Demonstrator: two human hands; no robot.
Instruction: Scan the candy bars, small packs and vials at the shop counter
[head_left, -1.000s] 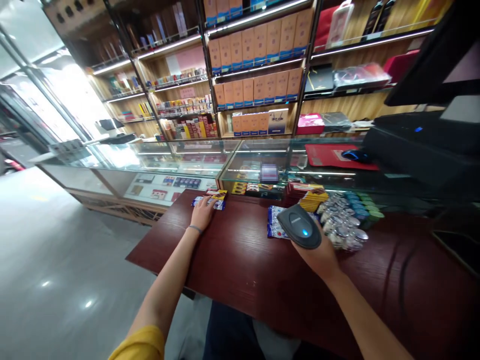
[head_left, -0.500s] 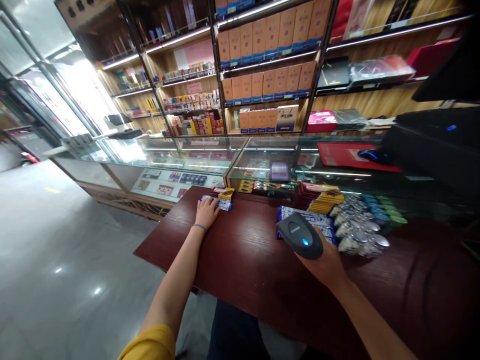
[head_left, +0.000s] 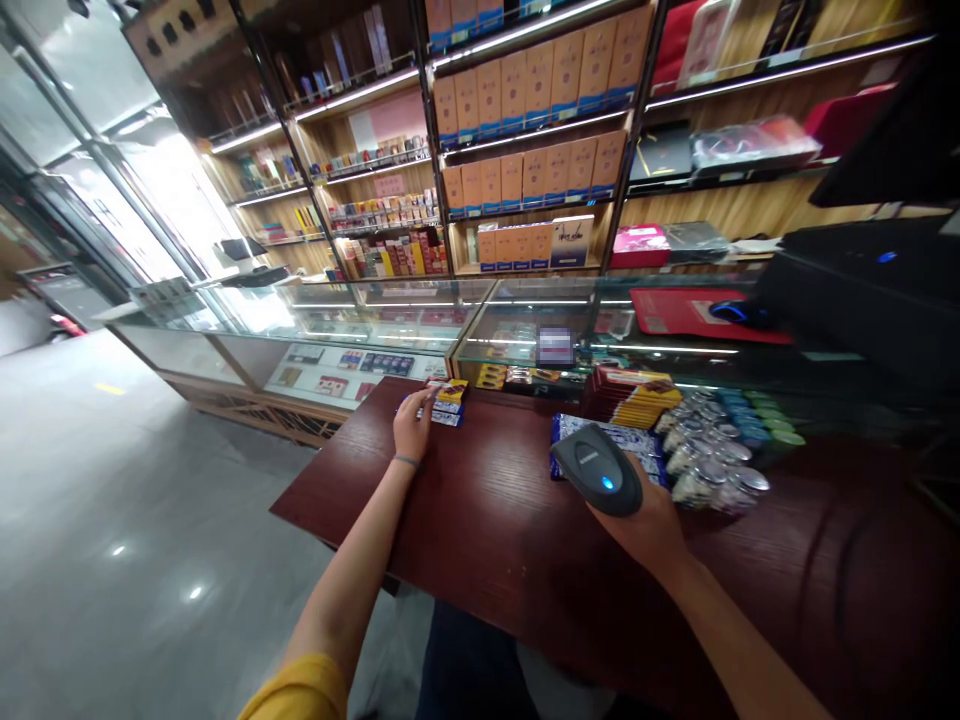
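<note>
A dark grey barcode scanner (head_left: 598,468) with a lit blue light is gripped in my right hand (head_left: 651,528), above the near left part of a row of blue-and-white wrapped packets (head_left: 636,438). On the far left of the dark red table, my left hand (head_left: 412,424) is at a small group of blue-and-white packets (head_left: 448,412) and yellow-and-brown packets (head_left: 453,390). Its fingers look loosely apart, with nothing seen held in them. The hand partly covers the left end of these packets.
Stacked yellow-and-brown packets (head_left: 630,398) stand behind the blue row. Several silver-lidded jars (head_left: 709,460) and blue and green tubs (head_left: 761,418) are to the right. Beyond the table (head_left: 480,510) runs a glass display counter (head_left: 517,300) bearing a red mat (head_left: 675,312) and mouse (head_left: 731,312).
My left hand has lifted off the blue-and-white packets and moved slightly left, uncovering more of them. My right hand keeps the scanner in nearly the same place.
</note>
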